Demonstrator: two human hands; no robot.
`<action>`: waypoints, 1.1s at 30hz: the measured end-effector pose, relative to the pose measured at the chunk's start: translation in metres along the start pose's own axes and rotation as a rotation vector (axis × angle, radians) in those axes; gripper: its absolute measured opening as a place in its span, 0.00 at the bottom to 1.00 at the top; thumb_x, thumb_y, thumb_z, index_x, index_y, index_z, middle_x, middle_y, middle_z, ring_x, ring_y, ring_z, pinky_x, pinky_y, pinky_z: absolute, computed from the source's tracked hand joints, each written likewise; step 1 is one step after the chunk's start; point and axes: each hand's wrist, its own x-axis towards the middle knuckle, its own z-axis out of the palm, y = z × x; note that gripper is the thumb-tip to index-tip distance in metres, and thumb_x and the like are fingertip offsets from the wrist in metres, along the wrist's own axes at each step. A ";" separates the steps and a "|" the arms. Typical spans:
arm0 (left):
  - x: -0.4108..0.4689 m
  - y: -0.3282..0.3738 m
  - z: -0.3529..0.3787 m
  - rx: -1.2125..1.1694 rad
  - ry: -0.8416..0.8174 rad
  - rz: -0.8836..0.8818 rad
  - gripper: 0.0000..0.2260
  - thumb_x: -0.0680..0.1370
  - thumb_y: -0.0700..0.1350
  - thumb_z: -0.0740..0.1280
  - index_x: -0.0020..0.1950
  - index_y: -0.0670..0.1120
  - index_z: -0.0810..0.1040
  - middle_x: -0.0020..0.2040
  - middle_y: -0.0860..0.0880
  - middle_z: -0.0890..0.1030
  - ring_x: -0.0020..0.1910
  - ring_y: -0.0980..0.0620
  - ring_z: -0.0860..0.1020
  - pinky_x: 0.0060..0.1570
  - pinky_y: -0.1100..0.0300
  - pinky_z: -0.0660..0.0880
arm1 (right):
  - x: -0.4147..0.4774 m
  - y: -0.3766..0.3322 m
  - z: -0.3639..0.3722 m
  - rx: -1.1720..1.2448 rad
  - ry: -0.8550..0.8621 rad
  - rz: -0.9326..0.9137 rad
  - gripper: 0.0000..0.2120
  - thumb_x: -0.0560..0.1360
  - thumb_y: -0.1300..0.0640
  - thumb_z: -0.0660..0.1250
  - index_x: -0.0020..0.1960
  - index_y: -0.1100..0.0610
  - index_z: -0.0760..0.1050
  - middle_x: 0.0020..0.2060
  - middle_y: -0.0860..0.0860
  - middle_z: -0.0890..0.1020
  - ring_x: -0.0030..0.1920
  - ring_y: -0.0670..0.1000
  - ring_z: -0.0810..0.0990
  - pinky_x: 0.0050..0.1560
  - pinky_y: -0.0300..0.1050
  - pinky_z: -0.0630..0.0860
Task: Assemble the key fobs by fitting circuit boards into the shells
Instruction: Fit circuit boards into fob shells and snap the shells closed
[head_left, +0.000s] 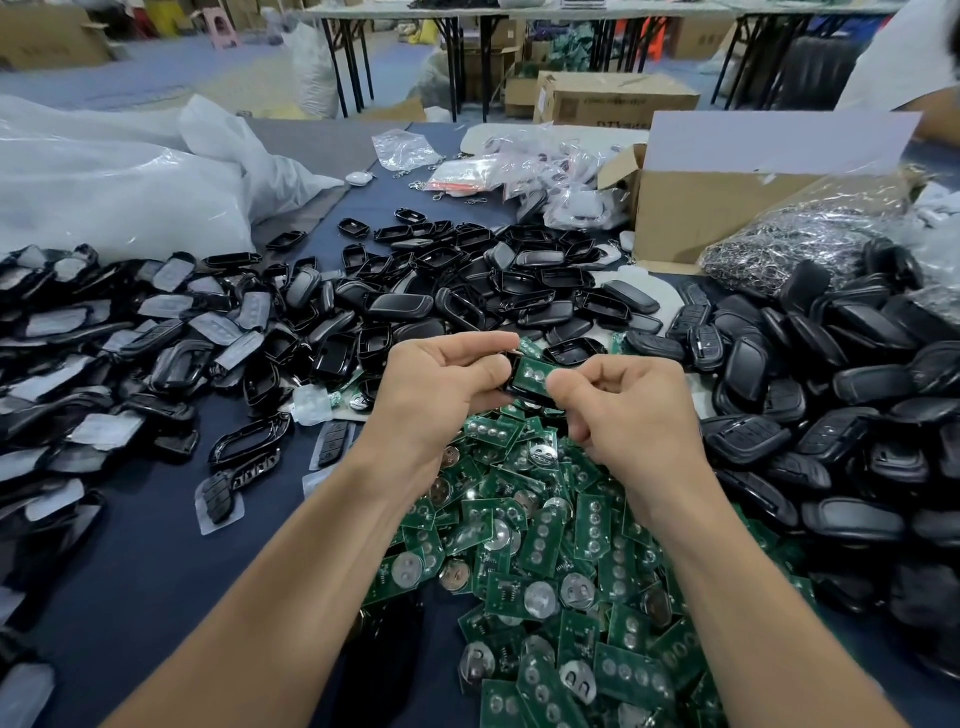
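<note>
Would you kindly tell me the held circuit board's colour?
The circuit board is green with pale round pads; head view.

The black plastic key-fob shell (524, 396) held between the hands is mostly hidden: the left hand (441, 384) wraps its left end and the green rectangular circuit board (535, 371) lies over its opening, so whether the board is fully seated cannot be told. The right hand (628, 415) covers the board's right end, its fingers (597, 371) curling under with tips out of sight. The heap of loose green circuit boards (545, 545) runs under both forearms and off the bottom edge. The heap of film-backed black shells (104, 338) is cut by the left edge. Print on the brown cardboard box (613, 101) is too blurred to read.
</note>
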 end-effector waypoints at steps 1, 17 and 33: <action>0.000 0.000 0.000 -0.002 0.001 -0.002 0.12 0.78 0.32 0.72 0.47 0.48 0.89 0.48 0.43 0.89 0.49 0.43 0.88 0.43 0.61 0.83 | 0.000 0.000 0.000 -0.007 -0.002 0.005 0.11 0.72 0.49 0.74 0.34 0.53 0.82 0.22 0.50 0.79 0.23 0.48 0.70 0.28 0.41 0.68; -0.003 -0.002 0.002 0.098 0.079 0.100 0.18 0.68 0.30 0.80 0.40 0.54 0.90 0.45 0.52 0.89 0.49 0.58 0.86 0.42 0.64 0.82 | -0.010 -0.013 0.006 -0.297 0.126 0.059 0.20 0.72 0.41 0.75 0.30 0.56 0.79 0.24 0.50 0.81 0.21 0.46 0.73 0.21 0.36 0.69; 0.001 0.000 -0.005 0.001 -0.159 0.002 0.12 0.75 0.31 0.74 0.48 0.48 0.89 0.47 0.44 0.88 0.42 0.49 0.86 0.42 0.62 0.82 | -0.008 -0.008 0.009 0.070 0.039 -0.049 0.09 0.77 0.61 0.72 0.43 0.49 0.85 0.30 0.53 0.85 0.28 0.50 0.81 0.32 0.46 0.76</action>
